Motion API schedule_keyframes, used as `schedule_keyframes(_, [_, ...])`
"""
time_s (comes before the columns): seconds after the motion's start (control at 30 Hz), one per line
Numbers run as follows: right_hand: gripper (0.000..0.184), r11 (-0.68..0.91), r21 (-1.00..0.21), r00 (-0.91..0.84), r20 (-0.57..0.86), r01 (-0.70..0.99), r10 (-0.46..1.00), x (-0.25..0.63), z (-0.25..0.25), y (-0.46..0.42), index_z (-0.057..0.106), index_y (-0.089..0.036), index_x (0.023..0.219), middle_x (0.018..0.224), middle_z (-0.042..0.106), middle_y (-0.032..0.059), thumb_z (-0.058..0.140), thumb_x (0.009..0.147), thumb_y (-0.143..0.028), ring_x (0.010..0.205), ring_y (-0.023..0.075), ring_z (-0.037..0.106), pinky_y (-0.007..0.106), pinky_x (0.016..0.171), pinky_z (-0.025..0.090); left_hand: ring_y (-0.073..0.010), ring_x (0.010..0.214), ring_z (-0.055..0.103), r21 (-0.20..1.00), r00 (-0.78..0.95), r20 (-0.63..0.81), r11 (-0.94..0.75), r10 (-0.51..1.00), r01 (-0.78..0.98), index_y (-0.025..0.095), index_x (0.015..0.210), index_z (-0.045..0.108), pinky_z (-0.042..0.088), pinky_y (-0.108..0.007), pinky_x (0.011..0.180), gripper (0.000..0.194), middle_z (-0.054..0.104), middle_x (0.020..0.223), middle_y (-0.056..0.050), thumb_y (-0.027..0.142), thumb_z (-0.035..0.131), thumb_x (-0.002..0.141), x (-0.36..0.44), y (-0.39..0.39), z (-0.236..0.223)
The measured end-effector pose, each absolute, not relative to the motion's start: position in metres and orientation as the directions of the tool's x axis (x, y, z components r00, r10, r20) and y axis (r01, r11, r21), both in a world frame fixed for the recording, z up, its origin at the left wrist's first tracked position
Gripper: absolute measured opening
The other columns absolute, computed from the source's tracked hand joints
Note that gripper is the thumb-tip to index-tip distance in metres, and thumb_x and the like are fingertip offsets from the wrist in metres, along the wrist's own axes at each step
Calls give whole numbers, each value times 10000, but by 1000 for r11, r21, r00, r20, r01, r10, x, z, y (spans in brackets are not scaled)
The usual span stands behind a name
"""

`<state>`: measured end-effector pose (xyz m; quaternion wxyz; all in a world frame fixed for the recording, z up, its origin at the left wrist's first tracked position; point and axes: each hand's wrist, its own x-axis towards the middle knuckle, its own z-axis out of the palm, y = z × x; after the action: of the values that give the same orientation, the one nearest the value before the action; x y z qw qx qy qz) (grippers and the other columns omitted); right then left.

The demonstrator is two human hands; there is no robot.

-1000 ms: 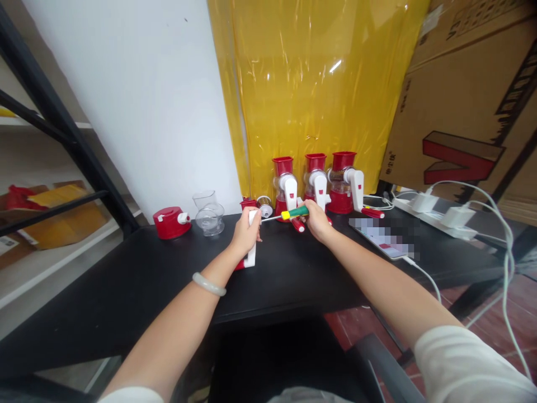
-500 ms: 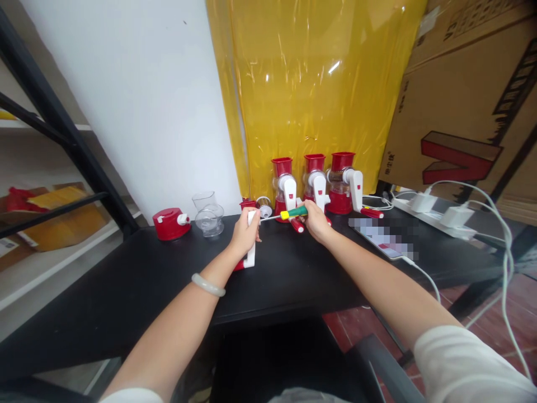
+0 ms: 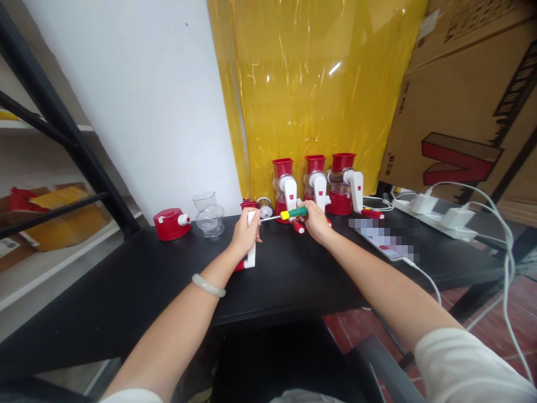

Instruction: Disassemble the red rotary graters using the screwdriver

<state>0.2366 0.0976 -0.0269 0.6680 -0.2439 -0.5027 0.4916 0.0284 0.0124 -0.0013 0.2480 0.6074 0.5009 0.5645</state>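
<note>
My left hand (image 3: 244,234) is closed around a white crank handle (image 3: 251,254) with a red end, held upright on the black table (image 3: 126,285). My right hand (image 3: 316,220) grips a screwdriver (image 3: 293,213) with a green and yellow handle. Its metal tip points left at the top of the white handle. Behind my hands stand three assembled red and white hand-crank grinders (image 3: 319,184) in a row against a yellow plastic sheet (image 3: 310,84).
A red base part (image 3: 169,223) and a clear plastic cup part (image 3: 208,214) sit at the back left of the table. A phone (image 3: 386,238) on a cable lies at the right, beside a power strip (image 3: 436,215) with chargers. Cardboard boxes (image 3: 465,101) stand at the right, a black shelf frame (image 3: 54,129) at the left.
</note>
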Motion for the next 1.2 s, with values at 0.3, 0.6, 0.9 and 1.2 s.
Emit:
schedule_keyframes(0.3, [376, 375, -823, 15, 408, -427, 913, 236, -20, 92, 585, -225, 797, 668, 572, -1, 627, 791, -599, 590, 148, 513, 310, 558, 448, -115, 424, 507, 877, -158, 420, -355, 894, 323, 232, 1045, 543, 500, -239, 426, 330, 502, 589, 73, 539, 535, 924, 30, 10, 1])
schedule_keyframes(0.6, [588, 462, -837, -20, 488, -294, 872, 240, -20, 87, 560, -237, 794, 587, 531, -25, 502, 803, -822, 541, 147, 517, 313, 572, 464, -112, 437, 506, 881, -171, 416, -348, 893, 322, 232, 1043, 550, 500, -233, 426, 325, 484, 599, 74, 533, 537, 921, 30, 10, 2])
schedule_keyframes(0.9, [415, 386, -850, -40, 428, -359, 903, 237, -21, 89, 535, -233, 781, 594, 510, -55, 653, 788, -631, 507, 101, 460, 269, 529, 392, -110, 430, 502, 886, -183, 408, -340, 895, 315, 235, 1052, 538, 501, -231, 423, 329, 486, 596, 78, 537, 527, 923, 29, 10, 2])
schedule_keyframes(1.2, [340, 344, -844, -44, 395, -412, 918, 239, -18, 89, 588, -231, 793, 706, 575, -16, 673, 756, -558, 579, 131, 532, 301, 557, 466, -111, 431, 496, 884, -177, 414, -349, 893, 311, 227, 1057, 544, 504, -235, 414, 337, 477, 596, 76, 536, 513, 927, 29, 11, 2])
